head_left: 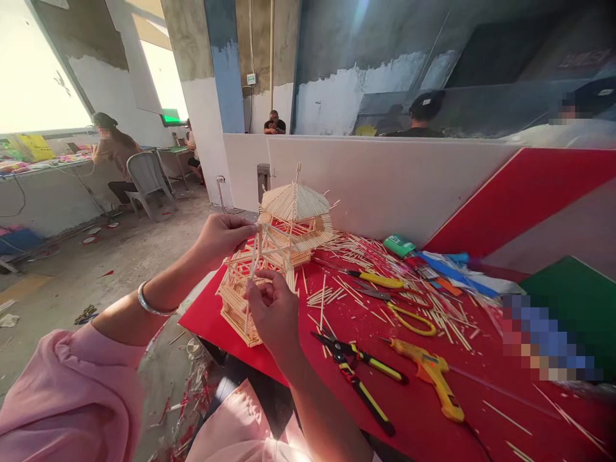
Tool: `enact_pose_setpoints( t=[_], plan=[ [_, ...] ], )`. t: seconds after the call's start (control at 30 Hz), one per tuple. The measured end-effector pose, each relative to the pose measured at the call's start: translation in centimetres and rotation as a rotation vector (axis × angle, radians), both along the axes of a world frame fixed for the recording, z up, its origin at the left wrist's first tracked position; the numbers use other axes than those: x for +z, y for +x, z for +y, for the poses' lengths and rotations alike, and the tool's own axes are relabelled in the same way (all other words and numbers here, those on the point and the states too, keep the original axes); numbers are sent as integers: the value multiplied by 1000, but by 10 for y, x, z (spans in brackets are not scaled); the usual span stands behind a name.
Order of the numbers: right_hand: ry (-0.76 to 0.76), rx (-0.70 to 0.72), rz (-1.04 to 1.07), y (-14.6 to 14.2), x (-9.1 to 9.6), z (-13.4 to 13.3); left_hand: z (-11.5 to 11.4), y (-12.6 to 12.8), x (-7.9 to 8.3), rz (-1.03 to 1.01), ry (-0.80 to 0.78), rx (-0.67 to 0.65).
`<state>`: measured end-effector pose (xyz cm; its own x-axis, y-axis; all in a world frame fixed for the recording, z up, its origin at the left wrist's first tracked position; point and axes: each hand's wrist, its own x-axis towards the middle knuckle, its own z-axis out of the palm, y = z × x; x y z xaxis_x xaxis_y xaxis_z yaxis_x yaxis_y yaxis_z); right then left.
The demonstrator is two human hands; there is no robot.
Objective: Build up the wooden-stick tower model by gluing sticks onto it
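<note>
A small pagoda-like model (296, 202) built of thin pale wooden sticks stands at the near left edge of the red tabletop. It has a pointed roof, with open railed tiers lower down. My left hand (224, 237) is closed, its thumb and fingertips pinching a wooden stick at the model's left side, just below the roof. Lower and closer to me, my right hand (275, 311) pinches a thin wooden stick (248, 314) in front of the lower tier. The fingers partly cover the sticks, so I cannot tell whether both hands grip the same one.
On the red tabletop (308, 359) lie black-and-yellow pliers (353, 369), yellow-handled scissors (414, 321), a yellow glue gun (433, 372) and many loose sticks (447, 321). A white partition (385, 186) stands behind. Other people sit farther off, one near a grey chair (147, 179).
</note>
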<state>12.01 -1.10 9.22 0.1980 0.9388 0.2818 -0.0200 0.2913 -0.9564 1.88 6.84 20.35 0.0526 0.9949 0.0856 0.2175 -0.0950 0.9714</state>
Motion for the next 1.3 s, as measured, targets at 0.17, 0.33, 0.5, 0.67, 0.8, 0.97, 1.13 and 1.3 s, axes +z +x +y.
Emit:
enact_pose_setpoints(
  t=[0.17, 0.33, 0.5, 0.67, 0.8, 0.97, 1.13, 1.3],
  plan=[
    [55, -80, -53, -4, 5, 3, -1, 0, 2, 1, 0, -12],
    [117, -169, -146, -8, 7, 6, 0, -1, 1, 1, 14, -23],
    [184, -241, -247, -9, 5, 7, 3, -2, 0, -3, 24, -46],
    [216, -281, -297, -10, 5, 8, 1, -4, 2, 20, 29, -63],
    [209, -298, -291, -12, 5, 10, 0, -4, 4, 30, 34, -76],
    [218, -321, -300, -12, 3, 10, 0, -4, 3, 21, 29, -78],
    [228, -332, -311, -13, 3, 9, 2, -6, 1, 35, 28, -86],
    [234, -336, -312, -13, 4, 9, 4, -5, 0, 43, 39, -101]
  ],
)
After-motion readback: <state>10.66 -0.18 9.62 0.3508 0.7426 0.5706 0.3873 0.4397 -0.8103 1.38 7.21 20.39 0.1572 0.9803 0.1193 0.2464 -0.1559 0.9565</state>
